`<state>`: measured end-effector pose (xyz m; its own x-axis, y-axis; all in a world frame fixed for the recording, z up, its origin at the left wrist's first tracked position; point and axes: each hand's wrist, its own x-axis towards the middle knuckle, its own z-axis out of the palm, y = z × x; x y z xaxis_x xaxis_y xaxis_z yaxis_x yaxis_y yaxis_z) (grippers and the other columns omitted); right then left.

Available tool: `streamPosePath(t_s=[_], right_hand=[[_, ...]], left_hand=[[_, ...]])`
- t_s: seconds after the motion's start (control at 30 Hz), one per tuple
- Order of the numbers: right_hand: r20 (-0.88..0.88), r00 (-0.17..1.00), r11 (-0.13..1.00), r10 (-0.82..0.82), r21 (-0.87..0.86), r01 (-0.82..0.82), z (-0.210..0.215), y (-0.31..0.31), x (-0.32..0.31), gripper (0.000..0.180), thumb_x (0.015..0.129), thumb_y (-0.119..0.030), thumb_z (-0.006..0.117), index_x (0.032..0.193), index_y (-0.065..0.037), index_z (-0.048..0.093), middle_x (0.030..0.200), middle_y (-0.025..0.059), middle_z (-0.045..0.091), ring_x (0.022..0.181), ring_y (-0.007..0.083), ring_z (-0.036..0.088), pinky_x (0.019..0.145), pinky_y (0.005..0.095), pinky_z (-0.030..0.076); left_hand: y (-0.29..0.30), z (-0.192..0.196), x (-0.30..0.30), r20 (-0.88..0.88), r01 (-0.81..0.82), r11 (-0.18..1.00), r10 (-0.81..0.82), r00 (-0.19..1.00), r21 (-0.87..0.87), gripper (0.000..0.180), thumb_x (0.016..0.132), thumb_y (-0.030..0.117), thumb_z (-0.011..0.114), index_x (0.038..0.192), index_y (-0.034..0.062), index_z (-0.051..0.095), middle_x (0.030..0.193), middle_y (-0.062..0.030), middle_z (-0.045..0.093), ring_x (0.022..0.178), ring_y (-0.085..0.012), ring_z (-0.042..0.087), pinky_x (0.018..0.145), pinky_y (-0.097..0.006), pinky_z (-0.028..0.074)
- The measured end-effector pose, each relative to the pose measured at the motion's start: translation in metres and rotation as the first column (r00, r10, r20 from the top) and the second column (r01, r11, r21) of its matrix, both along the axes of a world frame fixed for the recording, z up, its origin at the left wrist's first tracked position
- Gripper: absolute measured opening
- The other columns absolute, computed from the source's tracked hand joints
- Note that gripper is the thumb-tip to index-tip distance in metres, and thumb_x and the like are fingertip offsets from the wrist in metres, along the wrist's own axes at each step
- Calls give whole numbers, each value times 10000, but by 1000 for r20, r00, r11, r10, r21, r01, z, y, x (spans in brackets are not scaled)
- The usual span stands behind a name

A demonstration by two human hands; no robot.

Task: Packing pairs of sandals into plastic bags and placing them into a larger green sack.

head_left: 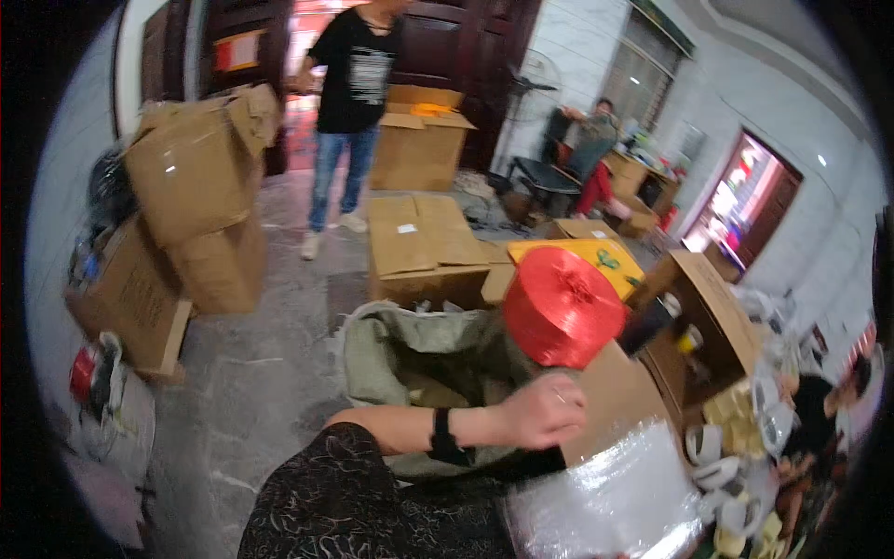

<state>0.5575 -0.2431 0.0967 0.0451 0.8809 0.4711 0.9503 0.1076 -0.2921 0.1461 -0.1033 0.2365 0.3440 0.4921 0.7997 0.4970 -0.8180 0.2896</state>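
Observation:
My left hand (543, 411), with a black band on its wrist, reaches in from the lower left. Its fingers are curled closed, and what they hold, if anything, is hidden. Just beyond the knuckles is a large roll of shiny red plastic twine (563, 307). Under and beside the hand lies a brown cardboard surface (615, 401). A glossy clear-plastic-wrapped stack (610, 498) sits nearest me, right of the hand. The forearm crosses in front of a greenish woven sack (372, 359) whose mouth gapes. My right hand does not show.
Stacked cardboard boxes (191, 177) line the left wall. Another carton (419, 233) stands behind the sack, beside a yellow board (582, 256). A person in a black shirt (358, 70) stands ahead; others are seated at the back and far right. White and yellow pieces (736, 429) pile at right.

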Motion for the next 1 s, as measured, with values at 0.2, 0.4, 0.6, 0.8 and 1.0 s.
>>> streamPosePath(t_s=[0.2,0.4,0.6,0.8,1.0], right_hand=[[76,996,998,-52,29,50,35,-15,-14,572,870,-408,679,1227,22,556,1194,278,570,1107,454,526,960,521,422],[63,993,995,-96,-20,98,36,-28,-12,600,876,-420,661,1251,33,542,1216,290,554,1120,463,515,972,530,410],[-73,979,979,-192,-80,186,54,-16,-36,441,904,-354,549,1048,47,667,933,301,648,871,437,608,794,530,468],[-158,980,991,-123,28,129,27,-5,-30,543,798,-289,740,1239,-40,545,1281,212,515,1231,388,450,1018,498,347],[-72,961,963,-267,-4,268,37,-24,-15,554,830,-345,715,1262,-53,529,1312,172,501,1245,373,443,1028,489,332]], left_hand=[[-50,42,39,92,92,976,-112,989,198,148,818,155,700,942,107,634,1062,-68,582,1011,-310,546,877,-414,458],[-86,90,52,221,334,905,-394,892,264,188,767,153,740,904,110,619,1051,-50,581,1023,-299,515,859,-421,431],[-107,160,48,324,839,532,-818,475,115,175,833,227,699,914,80,652,970,-61,614,922,-266,568,807,-375,445],[-105,138,81,403,875,-370,-782,-475,312,214,826,227,704,952,69,634,981,-78,604,934,-278,568,818,-386,447],[-147,113,106,242,270,-783,-157,-958,560,266,819,227,710,998,56,612,995,-98,591,947,-292,569,831,-399,451]])
